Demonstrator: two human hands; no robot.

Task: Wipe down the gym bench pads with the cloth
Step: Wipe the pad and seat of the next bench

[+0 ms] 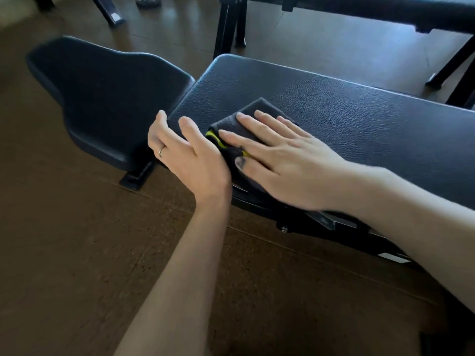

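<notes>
A black gym bench has a long back pad point(347, 106) running to the right and a wider seat pad point(102, 93) to the left. A dark folded cloth point(257, 109) with a yellow-green edge lies on the near left end of the back pad. My right hand point(277, 152) presses flat on the cloth with straight fingers. My left hand point(187, 155), wearing a ring, rests with relaxed fingers at the pad's left end, right beside the cloth and touching its edge.
The bench's black steel frame point(321, 222) runs below the pad, with a foot point(136, 176) on the brown floor. Behind stand black rack legs point(228, 24) and another dark bench or rack point(385, 9). A dark leg point(108, 11) stands far left.
</notes>
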